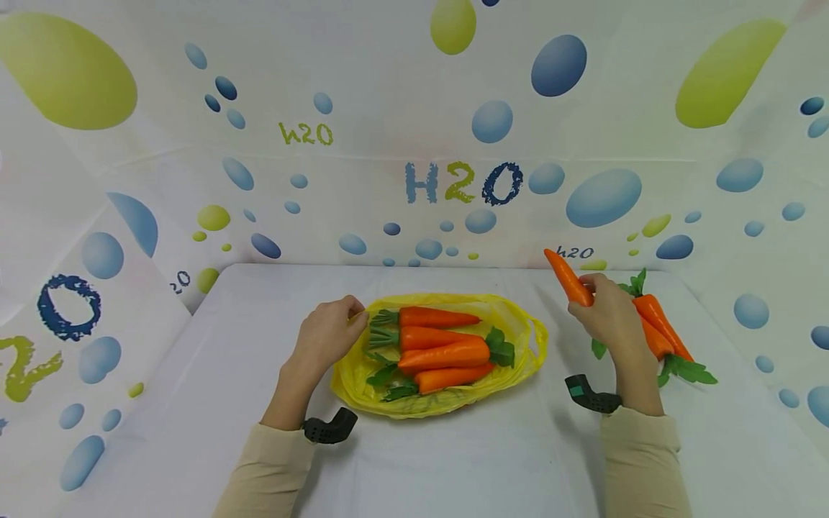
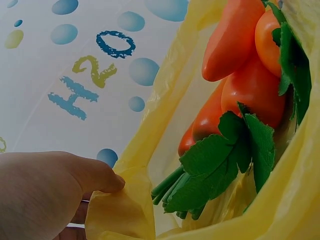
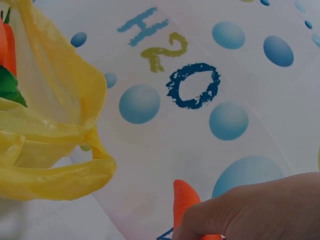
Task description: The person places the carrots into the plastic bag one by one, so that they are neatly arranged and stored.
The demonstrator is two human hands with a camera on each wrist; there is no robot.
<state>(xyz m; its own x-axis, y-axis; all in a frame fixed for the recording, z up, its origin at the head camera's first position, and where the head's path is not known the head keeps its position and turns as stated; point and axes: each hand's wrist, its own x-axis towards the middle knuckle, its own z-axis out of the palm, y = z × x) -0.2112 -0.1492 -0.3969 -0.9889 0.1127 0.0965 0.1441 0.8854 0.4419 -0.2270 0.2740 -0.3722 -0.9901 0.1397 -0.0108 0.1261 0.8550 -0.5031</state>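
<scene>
A yellow plastic bag point(image 1: 447, 409) lies spread at the middle of the white table with several orange carrots point(image 1: 447, 352) inside, some with green leaves. My left hand point(image 1: 329, 329) pinches the bag's left rim between thumb and fingers; the left wrist view shows the thumb pressed on the yellow film point(image 2: 122, 212). Raised above the table to the right of the bag, my right hand point(image 1: 607, 309) grips a single carrot point(image 1: 566, 277), its tip pointing up and left. In the right wrist view that carrot point(image 3: 185, 197) is partly hidden behind the hand.
More carrots point(image 1: 663, 327) with green leaves lie on the table at the right, partly behind my right hand. The bag's handle loop point(image 1: 539, 342) extends on its right side. A printed backdrop point(image 1: 382, 144) with coloured ovals stands behind the table point(image 1: 453, 467).
</scene>
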